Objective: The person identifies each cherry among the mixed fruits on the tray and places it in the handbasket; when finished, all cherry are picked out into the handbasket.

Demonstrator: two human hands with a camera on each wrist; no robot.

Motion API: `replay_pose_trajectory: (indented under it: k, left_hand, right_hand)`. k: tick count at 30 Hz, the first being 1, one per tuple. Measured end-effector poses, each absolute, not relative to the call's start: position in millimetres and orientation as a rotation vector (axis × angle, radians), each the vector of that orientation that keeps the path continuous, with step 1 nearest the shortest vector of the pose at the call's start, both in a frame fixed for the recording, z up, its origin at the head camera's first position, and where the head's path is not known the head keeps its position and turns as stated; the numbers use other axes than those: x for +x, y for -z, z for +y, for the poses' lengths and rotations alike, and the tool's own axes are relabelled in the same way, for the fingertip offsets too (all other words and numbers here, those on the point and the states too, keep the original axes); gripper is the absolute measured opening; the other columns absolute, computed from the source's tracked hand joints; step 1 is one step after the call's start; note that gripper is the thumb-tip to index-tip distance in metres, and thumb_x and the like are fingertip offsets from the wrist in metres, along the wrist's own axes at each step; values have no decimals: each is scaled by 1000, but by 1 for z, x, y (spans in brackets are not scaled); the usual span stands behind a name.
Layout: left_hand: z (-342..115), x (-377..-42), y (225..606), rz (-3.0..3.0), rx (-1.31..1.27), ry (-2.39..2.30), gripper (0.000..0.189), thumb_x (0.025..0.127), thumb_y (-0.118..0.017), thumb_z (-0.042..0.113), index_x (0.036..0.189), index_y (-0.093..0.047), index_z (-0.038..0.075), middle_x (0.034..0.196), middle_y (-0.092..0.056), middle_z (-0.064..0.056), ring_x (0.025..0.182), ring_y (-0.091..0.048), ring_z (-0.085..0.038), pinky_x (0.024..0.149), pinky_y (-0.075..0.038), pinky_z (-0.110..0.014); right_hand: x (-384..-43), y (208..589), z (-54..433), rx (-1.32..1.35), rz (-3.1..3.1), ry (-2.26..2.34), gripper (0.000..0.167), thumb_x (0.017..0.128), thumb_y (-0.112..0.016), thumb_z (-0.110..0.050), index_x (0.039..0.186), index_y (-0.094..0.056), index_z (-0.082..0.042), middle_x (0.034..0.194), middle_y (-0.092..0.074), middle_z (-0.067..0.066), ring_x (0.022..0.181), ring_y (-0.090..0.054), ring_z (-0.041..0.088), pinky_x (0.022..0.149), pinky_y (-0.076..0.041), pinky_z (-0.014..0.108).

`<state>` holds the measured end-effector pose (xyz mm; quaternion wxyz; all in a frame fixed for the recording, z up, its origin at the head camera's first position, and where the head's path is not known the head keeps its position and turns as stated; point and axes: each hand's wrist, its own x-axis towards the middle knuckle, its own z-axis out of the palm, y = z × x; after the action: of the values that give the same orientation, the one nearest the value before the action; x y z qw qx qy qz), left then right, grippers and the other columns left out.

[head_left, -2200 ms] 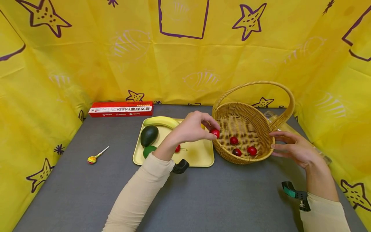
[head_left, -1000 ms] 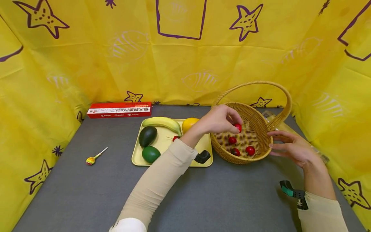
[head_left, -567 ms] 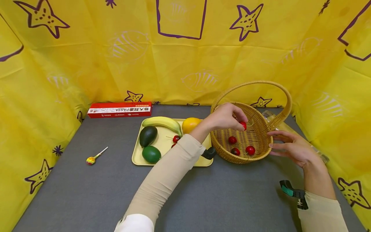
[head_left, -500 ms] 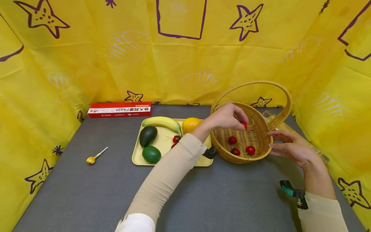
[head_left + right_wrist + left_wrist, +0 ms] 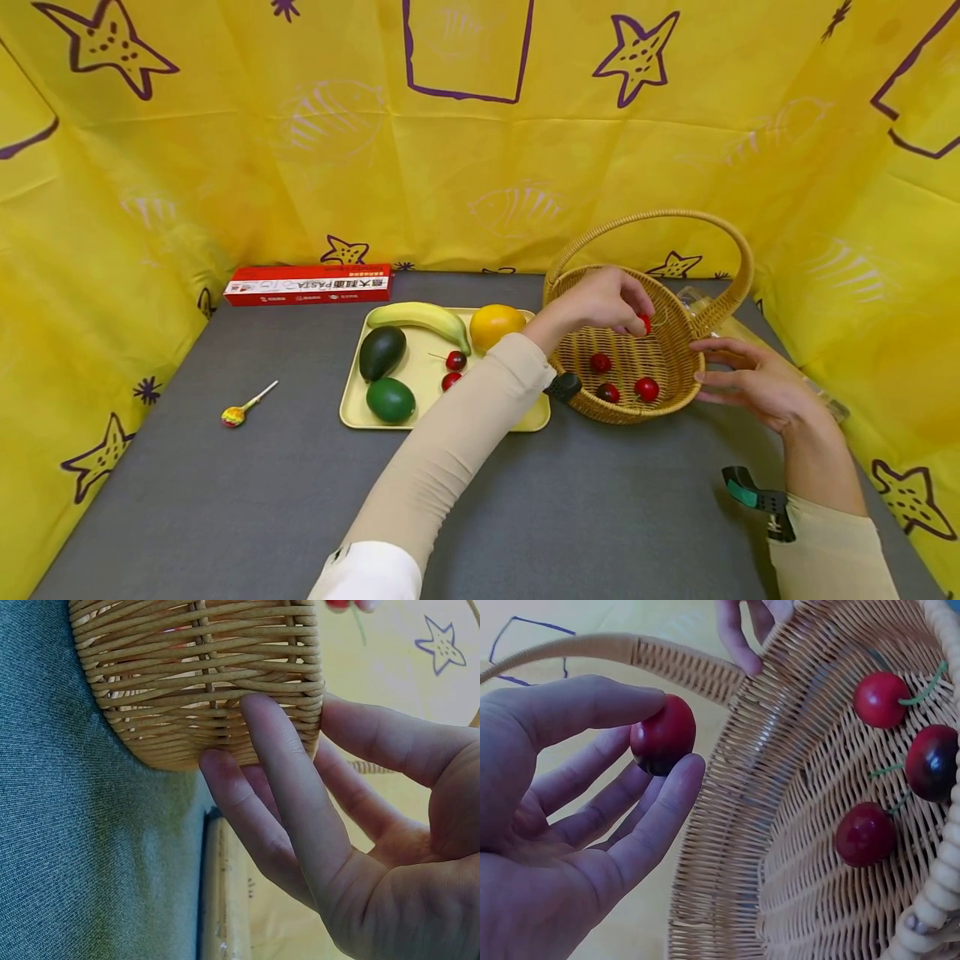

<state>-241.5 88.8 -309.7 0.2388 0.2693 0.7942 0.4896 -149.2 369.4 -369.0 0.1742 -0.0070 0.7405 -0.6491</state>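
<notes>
My left hand point(image 5: 600, 300) is over the wicker basket point(image 5: 592, 410), pinching a dark red cherry point(image 5: 664, 735) between thumb and fingertips. Several fingers of that hand curve below the fruit in the left wrist view. Three more cherries lie on the basket floor, one of them a bright red cherry point(image 5: 647, 389). At the basket's right side is my right hand point(image 5: 753, 379). Its fingers point(image 5: 289, 772) touch the outer woven wall, extended rather than wrapped around it, and the thumb meets the rim edge.
Left of the basket, a cream tray point(image 5: 420, 354) bears a banana point(image 5: 420, 317), an avocado point(image 5: 382, 352), a green oval fruit point(image 5: 390, 400), a yellow-orange fruit point(image 5: 497, 325) and two cherries. A red pasta box point(image 5: 307, 287) and a lollipop point(image 5: 234, 414) lie farther left. Behind the basket is a clear package.
My left hand has carried the cherry rightward from above the tray's edge to over the basket's middle. The right hand has stayed at the basket's side.
</notes>
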Motion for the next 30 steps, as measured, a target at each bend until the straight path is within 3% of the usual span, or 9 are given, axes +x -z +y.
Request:
replay_pose_trajectory:
  k: [14,22,30]
  left_hand:
    - [96,-256,326,2172,599,-1260,25,84,-83,-1,108,-80,6,93,-75,-1,81,-71,-17,69,-60,-23]
    - [98,-259,335,2145,566,-1204,26,85,-82,-2,110,-80,4,98,-77,-5,101,-74,-32,95,-59,-42]
    - [102,-263,340,2198,591,-1077,26,85,-82,0,110,-81,7,101,-77,-3,91,-73,-19,93,-61,-36]
  right_hand:
    - [-149,370,370,-11,2102,1835,42,99,-67,2,138,-63,-12,130,-58,-9,103,-73,12,81,-64,35]
    - [-149,370,370,-48,2113,1841,43,99,-66,3,139,-61,-9,130,-60,-11,104,-72,12,80,-64,35]
    - [-149,370,369,-23,2126,1815,43,99,-67,1,140,-61,-11,131,-56,-10,104,-72,11,81,-64,35]
